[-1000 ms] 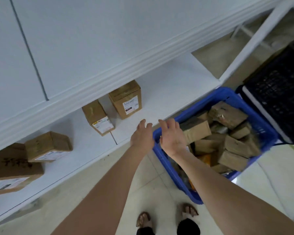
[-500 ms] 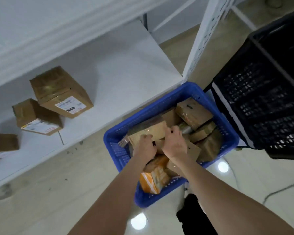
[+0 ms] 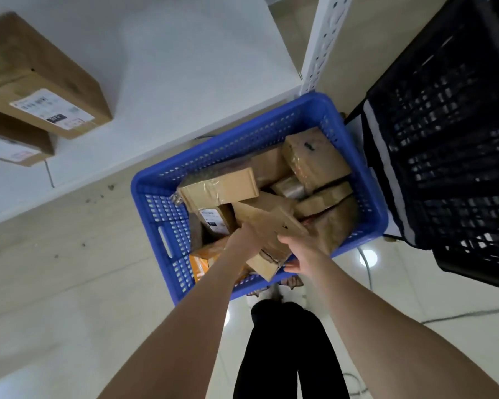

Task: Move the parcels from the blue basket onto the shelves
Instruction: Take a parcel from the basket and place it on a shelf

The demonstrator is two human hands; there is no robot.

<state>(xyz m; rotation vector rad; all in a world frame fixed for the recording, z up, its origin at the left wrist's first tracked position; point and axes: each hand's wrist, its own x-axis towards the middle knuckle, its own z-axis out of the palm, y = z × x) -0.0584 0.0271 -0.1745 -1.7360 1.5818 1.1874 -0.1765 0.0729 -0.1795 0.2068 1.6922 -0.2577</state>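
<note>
White shelf board (image 3: 170, 67), low tier, thin seam line near front edge at left. Carrying two brown cardboard parcels at far left: larger parcel (image 3: 41, 79), printed label facing front; smaller parcel (image 3: 12, 142), labelled likewise, close beside it, contact unclear. White perforated upright (image 3: 323, 38) at right end of board.

Pale glossy tiled floor (image 3: 69, 283), dark specks near shelf edge, round light reflections. Bearing blue basket (image 3: 167, 226) close against shelf front; black crate (image 3: 450, 139) just right of basket; grey cable (image 3: 369, 277) trailing near basket's right corner.
</note>
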